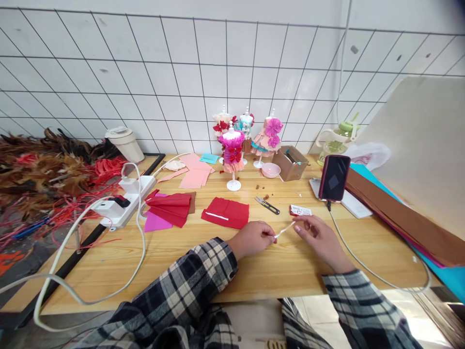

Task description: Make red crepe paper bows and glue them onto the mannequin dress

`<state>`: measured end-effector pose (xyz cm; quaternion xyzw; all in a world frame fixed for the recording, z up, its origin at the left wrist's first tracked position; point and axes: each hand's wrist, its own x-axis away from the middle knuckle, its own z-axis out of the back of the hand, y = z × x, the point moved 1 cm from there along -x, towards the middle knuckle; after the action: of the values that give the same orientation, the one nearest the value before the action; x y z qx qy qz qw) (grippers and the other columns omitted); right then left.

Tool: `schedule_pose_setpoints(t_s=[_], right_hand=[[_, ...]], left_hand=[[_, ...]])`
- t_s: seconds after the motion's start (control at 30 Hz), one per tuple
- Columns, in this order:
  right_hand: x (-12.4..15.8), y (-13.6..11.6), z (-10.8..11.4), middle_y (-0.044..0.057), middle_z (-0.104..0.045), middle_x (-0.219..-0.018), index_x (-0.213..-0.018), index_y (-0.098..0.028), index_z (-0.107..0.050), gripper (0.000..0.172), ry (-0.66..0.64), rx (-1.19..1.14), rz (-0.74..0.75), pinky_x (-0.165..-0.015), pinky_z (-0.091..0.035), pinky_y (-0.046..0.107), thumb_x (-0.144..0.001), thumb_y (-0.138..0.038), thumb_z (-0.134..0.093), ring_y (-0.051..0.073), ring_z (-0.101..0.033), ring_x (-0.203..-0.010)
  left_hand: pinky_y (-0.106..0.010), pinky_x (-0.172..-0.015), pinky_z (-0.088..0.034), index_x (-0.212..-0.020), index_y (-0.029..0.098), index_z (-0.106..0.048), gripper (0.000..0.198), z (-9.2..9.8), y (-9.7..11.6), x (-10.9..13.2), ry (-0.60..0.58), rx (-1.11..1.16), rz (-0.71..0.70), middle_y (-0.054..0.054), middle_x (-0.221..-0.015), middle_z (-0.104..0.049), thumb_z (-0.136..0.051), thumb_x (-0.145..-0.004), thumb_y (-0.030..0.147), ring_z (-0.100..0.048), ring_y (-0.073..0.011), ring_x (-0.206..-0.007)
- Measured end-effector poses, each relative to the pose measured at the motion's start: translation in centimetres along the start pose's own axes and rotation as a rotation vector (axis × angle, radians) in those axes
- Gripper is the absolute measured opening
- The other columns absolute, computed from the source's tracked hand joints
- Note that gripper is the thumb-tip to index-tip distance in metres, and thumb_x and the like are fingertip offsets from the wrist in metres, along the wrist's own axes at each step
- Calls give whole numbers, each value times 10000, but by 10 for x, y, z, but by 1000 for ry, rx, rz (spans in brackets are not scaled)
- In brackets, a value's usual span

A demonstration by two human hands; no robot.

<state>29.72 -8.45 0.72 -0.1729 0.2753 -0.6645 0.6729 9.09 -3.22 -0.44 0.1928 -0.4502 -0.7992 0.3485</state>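
One white strip (285,229), pinched at both ends

Over the near part of the bench (181,261), the left hand (258,238) grips one end of the strip between thumb and fingers, its other fingers curled in. The right hand (317,237) has the opposite end at its fingertips, so the narrow piece spans the gap between them; that double hold probably keeps it drawn out and easy to see.

Just beyond lie a red piece (236,213) with a white sliver (217,216) on it, black-handled snips (271,208) and a small red-and-white box (300,211), all seemingly set within easy reach. Farther right, a phone (334,178) stands propped with its screen toward the person, perhaps for viewing, a cable (349,249) plugged in below.

At the back, dressed miniature forms (232,150) stand upright near a pink bowl (271,170) and a cardboard box (293,167), likely kept there away from the elbows.
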Motion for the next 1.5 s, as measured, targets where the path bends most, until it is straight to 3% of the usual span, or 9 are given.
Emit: schedule_pose_setpoints(t_s=[0.2, 0.37, 0.53, 0.63, 0.77, 1.0, 1.2, 1.33, 1.5], right_hand=[[-11, -7, 9, 61, -459, -1382, -1089, -300, -671, 332, -73, 118, 389, -1020, -332, 483, -832, -471, -549, 288, -390, -1264], [-22, 2, -3, 46, -566, -1280, -783, -263, -724, 229, -81, 122, 363, -1005, -335, 512, -826, -420, -564, 281, -425, -1237], [-20, 12, -5, 27, -613, -1214, -774, -288, -732, 213, -104, 154, 324, -1014, -307, 514, -817, -424, -574, 265, -478, -1196], [-16, 8, 0, 46, -565, -1286, -964, -303, -710, 256, -65, 211, 291, -1019, -286, 522, -798, -451, -585, 278, -465, -1213], [-11, -9, 8, 101, -469, -1385, -1375, -292, -415, 633, 21, 288, 304, -1033, -213, 567, -788, -466, -573, 303, -415, -1255], [-15, -17, 1, 9, -714, -877, -815, -295, -700, 179, -48, 277, 393, -1022, -157, 531, -848, -369, -541, 231, -585, -962], [-12, -19, 2, 14, -701, -996, -974, -308, -672, 228, -38, 270, 392, -980, -195, 488, -853, -437, -529, 240, -564, -1008], [-13, -19, 0, -8, -706, -923, -854, -304, -675, 163, -34, 283, 395, -969, -170, 490, -862, -381, -532, 230, -567, -966], [-14, -14, -4, 1, -693, -903, -835, -260, -644, 151, -3, 332, 368, -965, -172, 472, -875, -303, -505, 222, -565, -944]], left_hand=[[-255, -793, -453, -777, 179, -704, 146, 11, 2, 0, 33, -111, -149, -30, -834, -696, -563, -792, 209, -606, -162, -850], [-308, -848, -438, -844, 179, -709, 168, 13, 4, 2, 104, -259, -142, -55, -882, -698, -570, -813, 269, -594, -194, -888], [-371, -911, -415, -1071, 165, -664, 314, 11, 3, 5, 250, -437, -177, -97, -1031, -661, -491, -883, 347, -550, -226, -996], [-354, -858, -429, -943, 185, -687, 228, 8, 1, 4, 231, -456, -145, -69, -966, -670, -521, -862, 318, -558, -213, -937], [-336, -780, -424, -830, 201, -678, 165, 7, 3, 4, 208, -473, -99, -47, -851, -678, -541, -833, 293, -569, -203, -854], [-333, -790, -401, -828, 202, -683, 180, 7, 6, 5, 169, -493, -131, -41, -797, -677, -524, -837, 288, -578, -189, -802], [-327, -782, -396, -797, 202, -677, 147, 6, 5, 5, 165, -490, -136, -22, -772, -681, -550, -820, 272, -580, -176, -768], [-331, -782, -408, -808, 199, -682, 168, 7, 3, 4, 157, -477, -123, -28, -767, -675, -547, -835, 295, -583, -180, -771], [-375, -890, -414, -1168, 179, -603, 381, 12, 8, 7, 264, -498, -132, -92, -1058, -642, -553, -847, 378, -549, -232, -1008]])
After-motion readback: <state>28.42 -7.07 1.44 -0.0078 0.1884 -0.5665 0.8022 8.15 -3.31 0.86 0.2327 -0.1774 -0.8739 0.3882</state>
